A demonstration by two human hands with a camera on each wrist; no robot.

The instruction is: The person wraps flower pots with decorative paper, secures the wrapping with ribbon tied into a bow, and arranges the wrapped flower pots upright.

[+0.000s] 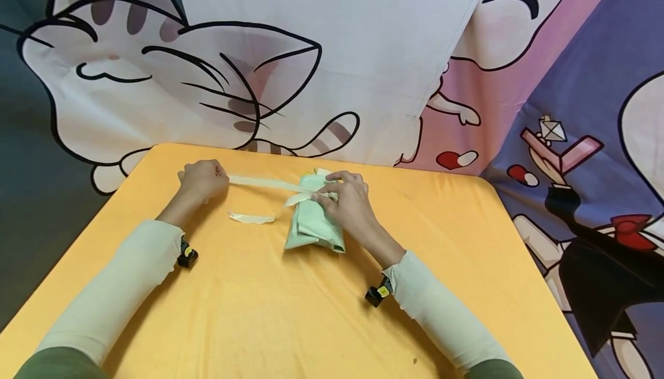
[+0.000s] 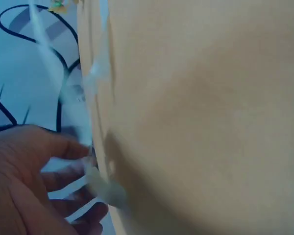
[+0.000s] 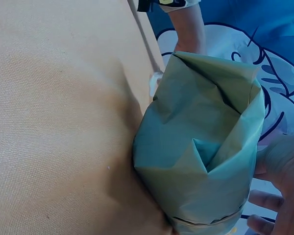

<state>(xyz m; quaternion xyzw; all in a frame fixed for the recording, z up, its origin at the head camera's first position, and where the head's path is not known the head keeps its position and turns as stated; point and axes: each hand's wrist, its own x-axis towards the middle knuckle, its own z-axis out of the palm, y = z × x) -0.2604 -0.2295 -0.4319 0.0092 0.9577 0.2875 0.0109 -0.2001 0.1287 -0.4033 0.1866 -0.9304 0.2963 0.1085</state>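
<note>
A small bouquet wrapped in pale green paper (image 1: 315,224) lies on the table with its folded, wider end toward me. A bit of yellow flower (image 2: 58,7) shows at its far end in the left wrist view. A pale ribbon (image 1: 264,182) runs from the bouquet's middle to the left. My left hand (image 1: 203,179) pinches that ribbon's far end between thumb and fingers. Over the bouquet's right side, my right hand (image 1: 349,199) pinches the ribbon against the wrapping with thumb and forefinger. The wrapping (image 3: 201,122) hides part of this hand's fingertips in the right wrist view.
A short loose strip of ribbon (image 1: 251,218) lies between the hands on the yellow tablecloth (image 1: 249,310). Behind the table hangs a white cloth with a cartoon cat (image 1: 119,79). Another printed cloth (image 1: 586,108) hangs at the right.
</note>
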